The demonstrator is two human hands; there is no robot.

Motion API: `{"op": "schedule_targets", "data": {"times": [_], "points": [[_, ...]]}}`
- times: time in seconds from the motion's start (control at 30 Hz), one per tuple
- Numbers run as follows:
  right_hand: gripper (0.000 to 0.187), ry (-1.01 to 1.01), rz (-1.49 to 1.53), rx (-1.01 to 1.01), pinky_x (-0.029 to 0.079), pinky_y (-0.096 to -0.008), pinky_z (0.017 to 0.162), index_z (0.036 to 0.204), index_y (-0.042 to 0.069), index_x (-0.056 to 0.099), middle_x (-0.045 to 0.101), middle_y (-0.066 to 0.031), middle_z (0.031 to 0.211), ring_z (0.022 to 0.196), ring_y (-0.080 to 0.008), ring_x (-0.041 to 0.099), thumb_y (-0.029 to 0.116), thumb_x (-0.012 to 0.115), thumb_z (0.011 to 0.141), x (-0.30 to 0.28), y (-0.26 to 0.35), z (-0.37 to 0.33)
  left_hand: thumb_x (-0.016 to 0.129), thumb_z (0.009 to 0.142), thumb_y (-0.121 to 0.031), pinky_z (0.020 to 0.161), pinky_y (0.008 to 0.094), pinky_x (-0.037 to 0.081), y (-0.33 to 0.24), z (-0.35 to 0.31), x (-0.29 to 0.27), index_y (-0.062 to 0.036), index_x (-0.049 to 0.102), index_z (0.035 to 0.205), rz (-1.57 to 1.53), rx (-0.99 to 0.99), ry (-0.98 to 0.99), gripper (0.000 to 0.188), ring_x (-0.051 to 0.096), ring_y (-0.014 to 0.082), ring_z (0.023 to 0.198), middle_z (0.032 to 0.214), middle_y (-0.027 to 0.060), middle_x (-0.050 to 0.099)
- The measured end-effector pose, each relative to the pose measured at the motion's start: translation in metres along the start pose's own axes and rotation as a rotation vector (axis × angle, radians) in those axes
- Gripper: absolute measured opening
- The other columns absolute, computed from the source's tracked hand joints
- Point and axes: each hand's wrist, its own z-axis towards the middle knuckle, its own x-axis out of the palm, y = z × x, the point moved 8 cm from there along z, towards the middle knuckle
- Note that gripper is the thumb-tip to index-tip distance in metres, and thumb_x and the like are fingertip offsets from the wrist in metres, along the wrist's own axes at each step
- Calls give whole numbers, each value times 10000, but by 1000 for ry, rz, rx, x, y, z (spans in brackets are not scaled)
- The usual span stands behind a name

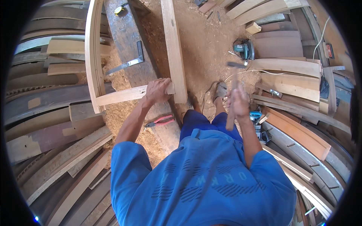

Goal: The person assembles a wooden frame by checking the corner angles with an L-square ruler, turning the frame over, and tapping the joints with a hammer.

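A pale wooden frame lies across a worn timber beam (126,34); its left rail (92,56) and right rail (173,45) are joined by a crosspiece (120,95). My left hand (157,91) is closed over the crosspiece, close to where it meets the right rail. To the right, clear of the frame, my right hand (241,103) grips a hammer (230,119) by its wooden handle. The dark hammer head points away from me, and motion blurs the hand and tool. Red-handled pliers (163,121) rest on the beam's near end, just below my left hand.
A try square (140,52) and a yellow tape measure (119,10) lie on the beam. On the sawdust-covered floor at right stands a circular saw (243,49) with a pale cord. Another blue power tool (255,116) sits by my right forearm. Stacked boards (290,67) line both sides.
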Motion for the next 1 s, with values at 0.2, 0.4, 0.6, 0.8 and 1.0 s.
{"op": "schedule_targets", "data": {"times": [0.2, 0.4, 0.6, 0.8, 1.0], "points": [[241, -435, 215, -165, 489, -276, 479, 1179, 49, 458, 537, -37, 774, 553, -119, 522, 258, 407, 1071, -36, -32, 5, 786, 654, -258, 777, 453, 531, 1, 0, 0, -75, 597, 1060, 7, 53, -97, 483, 657, 369, 936, 921, 158, 677], [536, 258, -133, 313, 477, -260, 435, 1545, 71, 261, 520, -23, 687, 499, -99, 494, 248, 416, 1063, 66, -103, -21, 745, 636, -195, 867, 442, 531, -3, 3, -1, -54, 579, 1091, -10, 4, -1, 504, 650, 364, 1034, 1023, 167, 692], [309, -288, 128, 16, 474, -276, 455, 1318, 67, 477, 531, -37, 743, 520, -108, 497, 221, 355, 1080, -34, -50, 40, 796, 638, -241, 801, 454, 522, 4, 1, 2, -74, 591, 1015, -7, 23, -78, 460, 653, 354, 960, 941, 150, 682], [232, 128, 238, 370, 476, -286, 454, 1182, 79, 517, 556, -44, 760, 534, -116, 516, 258, 415, 1075, 62, -104, -10, 788, 616, -207, 844, 440, 538, 0, 6, 3, -59, 588, 1043, -9, 37, -32, 494, 658, 344, 989, 1003, 140, 692], [206, -116, -9, 192, 477, -284, 448, 1156, 67, 483, 559, -37, 755, 555, -127, 555, 241, 434, 1057, -14, -113, 43, 802, 608, -211, 846, 437, 535, 0, 3, -2, -56, 591, 1044, -14, 25, -36, 508, 657, 353, 984, 992, 139, 695]]}}
